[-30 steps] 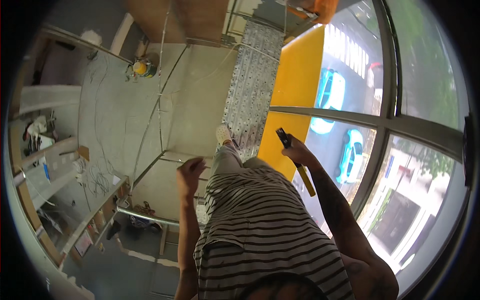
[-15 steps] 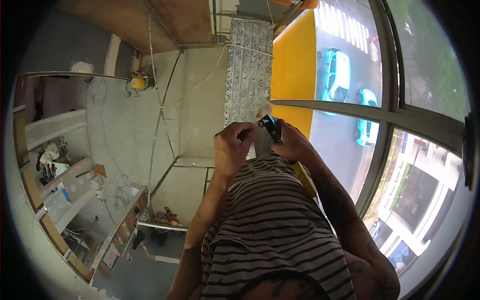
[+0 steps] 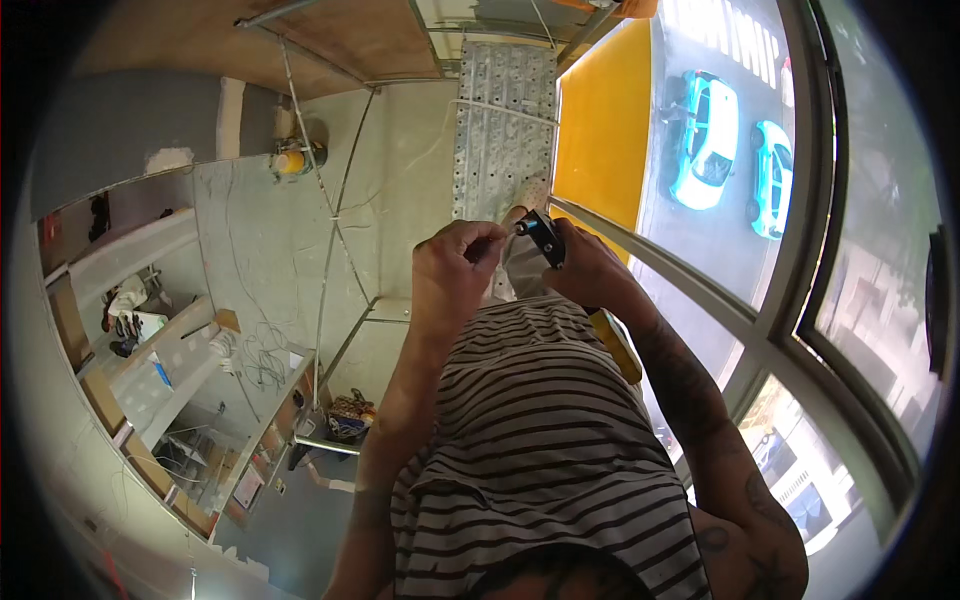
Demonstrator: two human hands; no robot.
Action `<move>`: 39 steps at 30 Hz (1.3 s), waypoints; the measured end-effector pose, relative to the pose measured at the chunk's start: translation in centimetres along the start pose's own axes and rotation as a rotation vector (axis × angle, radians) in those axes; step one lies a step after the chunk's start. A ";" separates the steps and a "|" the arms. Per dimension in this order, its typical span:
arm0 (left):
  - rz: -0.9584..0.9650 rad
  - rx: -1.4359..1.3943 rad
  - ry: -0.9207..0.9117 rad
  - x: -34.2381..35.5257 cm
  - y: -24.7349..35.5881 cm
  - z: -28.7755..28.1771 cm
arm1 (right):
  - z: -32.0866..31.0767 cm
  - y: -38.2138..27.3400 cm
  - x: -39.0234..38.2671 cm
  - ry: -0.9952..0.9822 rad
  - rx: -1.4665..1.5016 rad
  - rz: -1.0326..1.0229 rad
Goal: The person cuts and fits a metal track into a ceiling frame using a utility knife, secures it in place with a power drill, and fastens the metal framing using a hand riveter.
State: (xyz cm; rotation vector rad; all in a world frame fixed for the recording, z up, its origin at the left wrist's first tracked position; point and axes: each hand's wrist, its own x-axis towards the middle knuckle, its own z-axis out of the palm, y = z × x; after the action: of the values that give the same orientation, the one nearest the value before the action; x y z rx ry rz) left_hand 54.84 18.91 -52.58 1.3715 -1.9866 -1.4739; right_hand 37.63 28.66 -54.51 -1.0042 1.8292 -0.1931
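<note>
A tool point(image 3: 545, 240) with a black head and a yellow handle sits between the two hands, in front of the person's striped shirt point(image 3: 545, 450). Its black head shows just above the right hand point(image 3: 590, 275), and the yellow handle comes out below that hand and runs down along the right forearm. The right fingers point(image 3: 575, 255) are wrapped tight round the tool's middle. The left hand point(image 3: 455, 270) is level with it, just to the left; its fingers point(image 3: 480, 240) are pressed together at the tips, pinching something small and pale at the tool's head. What that small piece is cannot be told. The two hands almost touch at the tool's tip.

Beyond the fingertips, a foot in a pale shoe point(image 3: 520, 215) stands on a perforated metal plank point(image 3: 500, 140). Right of the right fingers lies a yellow panel point(image 3: 605, 130), and past it a curved window frame point(image 3: 800, 250). Through the glass, far below, two pale blue cars point(image 3: 710, 140) stand on a street. Left of the left fingers, thin metal rods point(image 3: 330, 230) cross over a grey floor point(image 3: 260, 240) well below, where a yellow-topped can point(image 3: 290, 160), loose wires point(image 3: 255, 350) and long pale shelves point(image 3: 170, 360) show.
</note>
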 end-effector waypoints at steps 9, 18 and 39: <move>0.233 0.502 -0.125 7.8 2.1 5.9 | -4.5 3.0 5.7 0.254 -0.381 -0.015; -0.163 0.091 -0.096 18.1 -16.8 13.3 | -0.7 16.4 12.8 0.074 0.125 0.128; -0.665 0.392 -0.192 28.6 -50.4 27.2 | 10.3 24.6 17.1 -0.088 0.267 0.489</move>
State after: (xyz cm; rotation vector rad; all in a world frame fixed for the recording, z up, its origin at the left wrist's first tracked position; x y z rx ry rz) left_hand 46.88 10.06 -115.51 2.3059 -2.1260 -1.5571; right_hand 29.93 35.40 -84.54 -0.3591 1.8518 -0.0885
